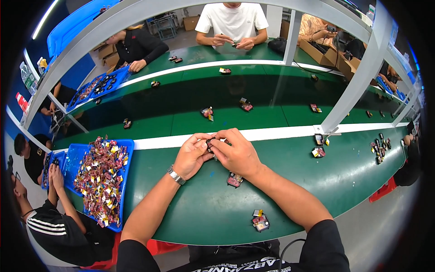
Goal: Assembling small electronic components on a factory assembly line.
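Observation:
Both my hands meet over the green bench [195, 213], just short of the white rail. Between the fingers of my left hand [192, 156] is a small dark electronic part, mostly hidden. The fingertips of my right hand [235, 152] pinch the same dark electronic part [210, 144] from the other side. Below my right hand lies a small assembly with a red circuit board [234, 179], partly covered by the hand. Closer to the bench's front edge rests another board assembly [260, 222] with a yellow-and-white tab.
A blue tray [128, 158] heaped with red boards [100, 181] stands at the left. Grey frame posts [351, 86] rise at the right. More assemblies lie at the right [318, 152] and on the dark green conveyor [207, 113]. Co-workers sit across and at the left.

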A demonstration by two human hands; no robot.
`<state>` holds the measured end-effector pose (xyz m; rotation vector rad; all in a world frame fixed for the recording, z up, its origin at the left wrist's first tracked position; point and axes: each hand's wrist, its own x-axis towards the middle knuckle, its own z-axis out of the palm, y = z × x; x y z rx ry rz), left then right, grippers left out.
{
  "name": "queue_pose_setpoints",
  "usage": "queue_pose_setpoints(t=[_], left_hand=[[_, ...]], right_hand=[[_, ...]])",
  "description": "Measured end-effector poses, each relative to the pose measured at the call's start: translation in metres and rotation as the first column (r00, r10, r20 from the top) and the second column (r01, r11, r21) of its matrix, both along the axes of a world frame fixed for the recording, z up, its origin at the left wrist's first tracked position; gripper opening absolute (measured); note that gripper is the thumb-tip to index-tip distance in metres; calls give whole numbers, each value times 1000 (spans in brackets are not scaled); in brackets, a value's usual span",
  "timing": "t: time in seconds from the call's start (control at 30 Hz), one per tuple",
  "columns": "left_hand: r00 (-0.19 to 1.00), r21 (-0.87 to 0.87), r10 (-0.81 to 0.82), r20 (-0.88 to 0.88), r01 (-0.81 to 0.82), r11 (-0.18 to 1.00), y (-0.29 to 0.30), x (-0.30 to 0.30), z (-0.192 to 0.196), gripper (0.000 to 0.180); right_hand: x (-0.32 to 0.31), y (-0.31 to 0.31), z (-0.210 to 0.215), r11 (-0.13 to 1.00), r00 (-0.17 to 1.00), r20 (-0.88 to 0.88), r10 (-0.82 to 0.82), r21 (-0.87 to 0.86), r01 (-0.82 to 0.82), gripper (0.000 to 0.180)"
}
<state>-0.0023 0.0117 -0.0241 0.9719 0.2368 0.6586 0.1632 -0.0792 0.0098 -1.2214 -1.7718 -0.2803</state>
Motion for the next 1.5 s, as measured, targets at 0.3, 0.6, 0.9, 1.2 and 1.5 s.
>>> queue_pose_setpoints(t=[0.3,0.6,0.9,1.2,1.5], left_hand=[[999,-1,37,-40,-37,999,-4,2,1,26],[996,2,49,-76,-49,999,-6,4,2,25],[928,171,300,-221,-266,949,-2,6,10,20],[489,783,787,-377,-285,553,136,-5,3,16],[360,977,929,78,-214,1,94,2,6,23]], right_hand=[[-1,3,-3,999,991,125,-39,29,36,11],[-2,4,-4,997,990,128,-59,50,53,15],[17,11,3,989,996,-5,86,-122,-86,20],[145,58,-24,641,726,10,-687,-461,613,66],[136,41,-11,856,919,-212,-332,-477,200,67]])
